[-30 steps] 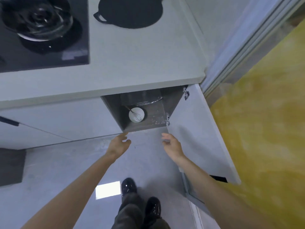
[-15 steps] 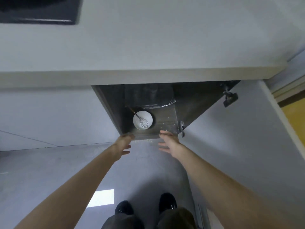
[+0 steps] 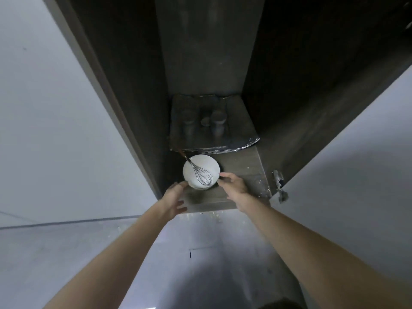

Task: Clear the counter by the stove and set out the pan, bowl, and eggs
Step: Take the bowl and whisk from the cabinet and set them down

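Note:
A white bowl [image 3: 200,167] sits on the floor of an open dark cabinet [image 3: 243,172], with a wire whisk [image 3: 201,175] lying in it. My left hand [image 3: 175,200] reaches to the bowl's left rim, fingers spread, its fingertips at the rim. My right hand [image 3: 234,186] reaches to the bowl's right side, a fingertip at the rim. Neither hand has closed round the bowl. Behind the bowl lies a stack of grey egg trays [image 3: 211,130]. No pan or eggs are in view.
The cabinet door [image 3: 356,166] stands open to the right, with a metal hinge [image 3: 279,186] at its inner edge. A closed white cabinet front [image 3: 55,121] is on the left. Grey floor [image 3: 200,264] lies below my arms.
I have crouched lower and moved closer, so the counter and stove have left the view. Both hands went from the cabinet's front edge inward to the sides of the bowl.

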`<state>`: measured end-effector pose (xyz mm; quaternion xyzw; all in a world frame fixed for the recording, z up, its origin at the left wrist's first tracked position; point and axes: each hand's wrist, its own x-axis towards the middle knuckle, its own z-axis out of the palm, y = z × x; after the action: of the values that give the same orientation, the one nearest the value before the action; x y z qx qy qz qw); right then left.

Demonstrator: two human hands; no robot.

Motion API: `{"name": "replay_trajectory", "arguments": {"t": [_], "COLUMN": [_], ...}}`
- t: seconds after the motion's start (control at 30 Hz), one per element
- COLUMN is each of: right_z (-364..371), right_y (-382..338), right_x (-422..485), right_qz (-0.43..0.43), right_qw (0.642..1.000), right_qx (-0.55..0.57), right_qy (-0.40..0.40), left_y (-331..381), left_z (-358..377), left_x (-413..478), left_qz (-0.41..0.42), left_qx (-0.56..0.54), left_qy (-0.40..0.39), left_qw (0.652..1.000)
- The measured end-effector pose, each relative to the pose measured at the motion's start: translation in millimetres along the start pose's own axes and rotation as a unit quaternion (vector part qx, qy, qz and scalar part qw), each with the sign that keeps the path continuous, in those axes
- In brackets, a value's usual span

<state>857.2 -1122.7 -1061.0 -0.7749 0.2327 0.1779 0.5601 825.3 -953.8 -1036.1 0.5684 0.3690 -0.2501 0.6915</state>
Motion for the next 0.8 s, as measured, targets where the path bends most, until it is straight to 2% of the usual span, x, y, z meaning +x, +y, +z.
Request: {"name": "replay_trajectory", "arguments": {"t": [0.23, 0.43, 0.53, 0.8], "right_z": [27.1, 49.6, 55.6, 27.3], "right_y": [26.7, 41.8, 46.4, 48.7], "right_x": [66.1, 88.8, 92.7, 47.3], "right_qz": [-0.067, -0.058, -0.065, -0.046], "right_qw": [0.998, 0.994, 0.994, 0.996], "right_qx": [0.009, 0.077, 0.08, 0.076], "right_qy": [0.014, -0.043, -0.033, -0.018], "left_y": [-12.8, -23.4, -26.7, -31.7], "left_z": [3.2, 6.5, 7.4, 11.0], "left_x": [72.6, 109.0, 111.7, 63.8], "left_qz": [0.037, 0.072, 0.081, 0.061], "left_qx": [-0.078, -0.149, -0.181, -0.119], "left_qy": [-0.02, -0.049, -0.051, -0.066], "left_qw": [0.996, 0.985, 0.979, 0.989]}}
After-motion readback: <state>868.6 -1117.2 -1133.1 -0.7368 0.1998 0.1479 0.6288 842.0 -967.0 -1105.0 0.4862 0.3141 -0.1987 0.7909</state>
